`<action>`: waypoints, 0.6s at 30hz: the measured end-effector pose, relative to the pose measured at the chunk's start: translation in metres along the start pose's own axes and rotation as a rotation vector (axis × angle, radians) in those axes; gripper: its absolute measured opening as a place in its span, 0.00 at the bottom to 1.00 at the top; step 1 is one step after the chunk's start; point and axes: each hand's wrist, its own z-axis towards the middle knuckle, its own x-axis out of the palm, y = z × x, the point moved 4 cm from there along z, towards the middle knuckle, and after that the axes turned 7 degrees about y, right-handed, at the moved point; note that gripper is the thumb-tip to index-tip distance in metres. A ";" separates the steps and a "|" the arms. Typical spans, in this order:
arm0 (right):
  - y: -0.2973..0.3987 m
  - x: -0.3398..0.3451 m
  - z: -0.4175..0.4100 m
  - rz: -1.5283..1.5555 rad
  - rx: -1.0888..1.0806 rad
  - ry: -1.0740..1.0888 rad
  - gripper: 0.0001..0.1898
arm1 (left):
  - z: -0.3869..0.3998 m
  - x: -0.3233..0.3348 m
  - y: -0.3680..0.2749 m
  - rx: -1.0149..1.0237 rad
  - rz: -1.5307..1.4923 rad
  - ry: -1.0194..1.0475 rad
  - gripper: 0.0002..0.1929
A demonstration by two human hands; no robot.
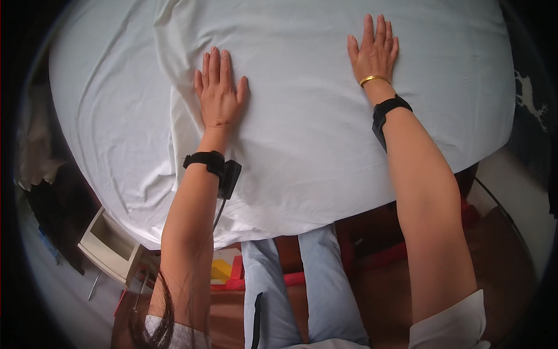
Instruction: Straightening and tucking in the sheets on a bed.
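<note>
A pale, light-blue to white cloth sheet (pixel 301 144) covers the broad surface before me, probably a bed. Both my palms face down on it. My left hand (pixel 220 94) rests with its fingers apart, beside a long raised fold (pixel 174 83) in the fabric. Farther right and a little farther away, my right hand (pixel 374 52) lies on a smoother stretch, fingers also spread. Neither hand holds anything. A gold bangle (pixel 375 79) circles my right wrist. Black straps with small devices sit on both forearms, the left device (pixel 229 179) trailing a cable.
At lower left stands an open cream-coloured drawer or box (pixel 109 248). Red strips and a yellow item (pixel 221 270) lie beneath the sheet's near edge, by my legs. A dark cloth with a white deer figure (pixel 529 96) is at far right. A black cable (pixel 501 203) runs below it.
</note>
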 end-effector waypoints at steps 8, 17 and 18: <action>0.050 0.002 -0.075 0.052 0.175 0.101 0.35 | -0.002 -0.003 0.010 0.055 0.001 -0.004 0.29; 0.188 -0.033 -0.247 0.201 0.200 0.298 0.37 | -0.150 -0.032 0.007 0.390 -0.169 0.354 0.26; 0.207 -0.032 -0.267 0.232 0.190 0.329 0.37 | -0.162 -0.028 0.008 0.406 -0.191 0.349 0.26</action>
